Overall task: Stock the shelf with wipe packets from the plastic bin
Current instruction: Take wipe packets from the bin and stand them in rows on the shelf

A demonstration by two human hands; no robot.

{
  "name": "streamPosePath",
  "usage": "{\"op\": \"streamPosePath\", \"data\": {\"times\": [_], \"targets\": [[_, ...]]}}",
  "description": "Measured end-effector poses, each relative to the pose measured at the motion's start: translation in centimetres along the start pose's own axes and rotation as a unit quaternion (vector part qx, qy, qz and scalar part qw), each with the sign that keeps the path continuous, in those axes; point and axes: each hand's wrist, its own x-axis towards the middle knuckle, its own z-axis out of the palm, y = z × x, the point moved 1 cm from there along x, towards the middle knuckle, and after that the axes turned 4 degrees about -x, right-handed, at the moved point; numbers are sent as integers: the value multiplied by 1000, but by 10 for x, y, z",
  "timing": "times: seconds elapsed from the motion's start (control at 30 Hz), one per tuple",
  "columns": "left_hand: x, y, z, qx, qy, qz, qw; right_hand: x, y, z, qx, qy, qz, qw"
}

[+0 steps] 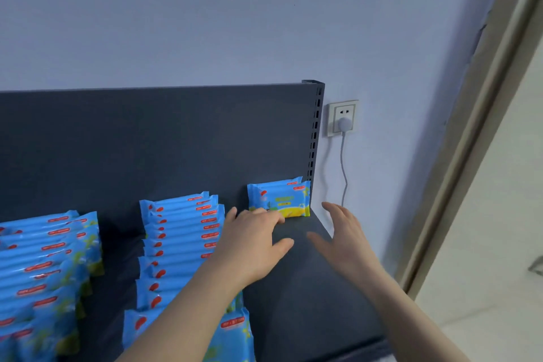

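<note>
Our left hand (252, 239) lays straight fingers on probably light, squashy, slick blue plastic wipe packets (282, 198) just beyond, best pinched across their faces; our right hand (343, 232) hovers spread, empty.

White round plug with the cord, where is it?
In the head view, the white round plug sits in the white wall socket, right of the dark grey shelf's slotted upright.

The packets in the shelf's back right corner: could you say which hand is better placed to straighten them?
Probably the left hand: its fingertips reach the lower edge of the packets, while the right hand hangs open beside them, touching nothing.
</note>
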Motion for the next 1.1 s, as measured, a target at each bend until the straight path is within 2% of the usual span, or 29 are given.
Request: {"op": "streamPosePath", "data": {"times": [0.13, 0.27, 0.53, 0.87, 1.0, 1.1], "targets": [[-40, 10, -5, -41, 3, 56, 998, -56, -18, -12, -19, 36, 23, 999], [-90, 12, -9, -84, -28, 125, 988, -127, -40, -18, -21, 68, 72, 995], [-205, 15, 5, -164, -110, 280, 939, -310, -79, -10, -63, 141, 222, 963], [-346, 68, 77, -123, -315, 395, 854, -552, -68, -19, -95, 160, 486, 854], [-401, 89, 112, -106, -391, 403, 821, -643, -62, -18, -81, 154, 569, 804], [-448, 107, 145, -111, -447, 375, 805, -712, -51, -12, -51, 142, 634, 758]]}}
